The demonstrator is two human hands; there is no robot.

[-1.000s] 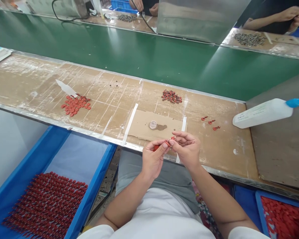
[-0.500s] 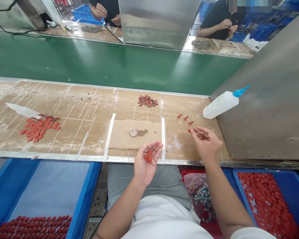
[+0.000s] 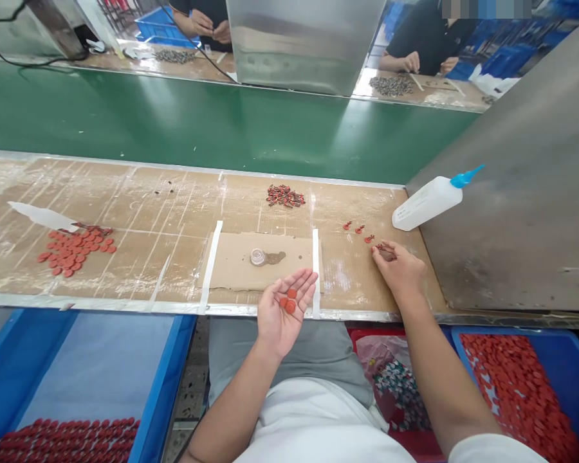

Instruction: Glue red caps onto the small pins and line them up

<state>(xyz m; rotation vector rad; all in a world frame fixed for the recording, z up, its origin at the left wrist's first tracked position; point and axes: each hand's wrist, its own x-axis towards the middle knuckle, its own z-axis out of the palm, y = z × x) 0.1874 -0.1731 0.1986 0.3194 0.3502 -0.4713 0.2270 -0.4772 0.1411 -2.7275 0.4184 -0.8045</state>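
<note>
My left hand (image 3: 284,315) is palm up over the table's front edge, its fingers slightly curled. Three small red discs (image 3: 290,307) rest in that palm. To the right, my right hand (image 3: 399,269) pinches a small red disc piece (image 3: 377,248) at the tabletop, its far part hidden by the fingers. Just beyond those fingertips, a slanting row of similar red pieces with dark stems (image 3: 359,229) stands on the table. Between the white tape strips lies a cardboard sheet (image 3: 231,263), with a small clear round container (image 3: 257,257) beside a dark wet stain.
A white bottle with a blue nozzle (image 3: 429,204) leans against the metal panel (image 3: 525,193) on the right. Farther back is a pile of red-and-dark pieces (image 3: 285,196). Loose red discs (image 3: 72,251) lie at left. Blue trays (image 3: 157,386) flank my lap; co-workers sit across the green divider.
My right hand has moved slightly forward and lowered the red piece to the table at the row's near end. My left hand keeps its discs, almost still.
</note>
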